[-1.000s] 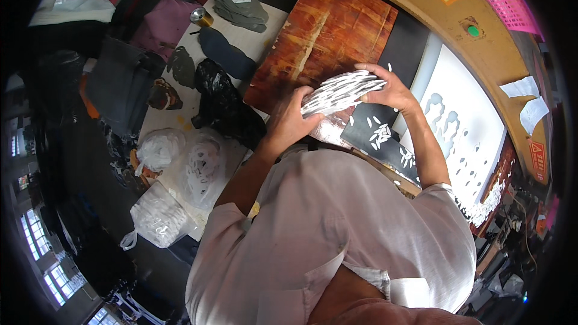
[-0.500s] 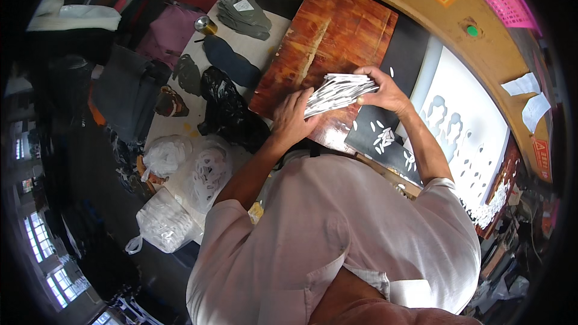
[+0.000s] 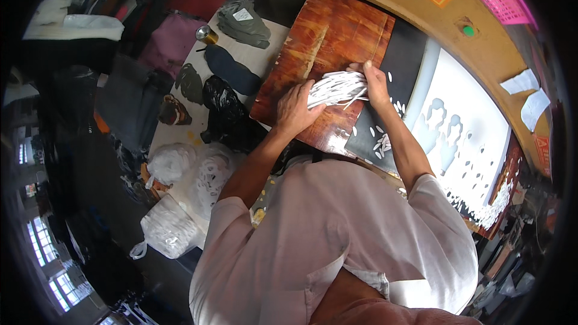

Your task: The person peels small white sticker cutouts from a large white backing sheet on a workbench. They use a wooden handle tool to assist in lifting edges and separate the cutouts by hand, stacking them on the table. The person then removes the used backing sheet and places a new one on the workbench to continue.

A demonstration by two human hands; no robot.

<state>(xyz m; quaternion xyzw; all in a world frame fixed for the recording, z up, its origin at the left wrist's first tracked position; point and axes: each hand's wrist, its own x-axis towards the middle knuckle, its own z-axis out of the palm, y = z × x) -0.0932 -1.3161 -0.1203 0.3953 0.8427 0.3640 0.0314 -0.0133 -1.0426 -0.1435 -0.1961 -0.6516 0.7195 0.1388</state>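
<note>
A loose bundle of thin white sheets or strips (image 3: 337,89) is held between my two hands above a glossy reddish-brown board (image 3: 337,27). My left hand (image 3: 294,109) grips its left end, thumb along the near side and fingers over the top. At the other end, my right hand (image 3: 376,82) is closed round the bundle's corner, its fingertips partly hidden. The layers are fanned unevenly, and a few thin ends stick out below my right hand.
Small white oval pieces (image 3: 383,143) lie scattered on a black mat (image 3: 404,54) right of the board. Farther right is a white sheet with cut-out holes (image 3: 481,114). To the left are a can (image 3: 206,35), a black plastic bag (image 3: 224,105) and clear bags (image 3: 168,222).
The bundle has turned and loosened, its layers now spread more unevenly. My right hand has shifted slightly left and up, turning round the bundle's end; my left hand keeps its hold.
</note>
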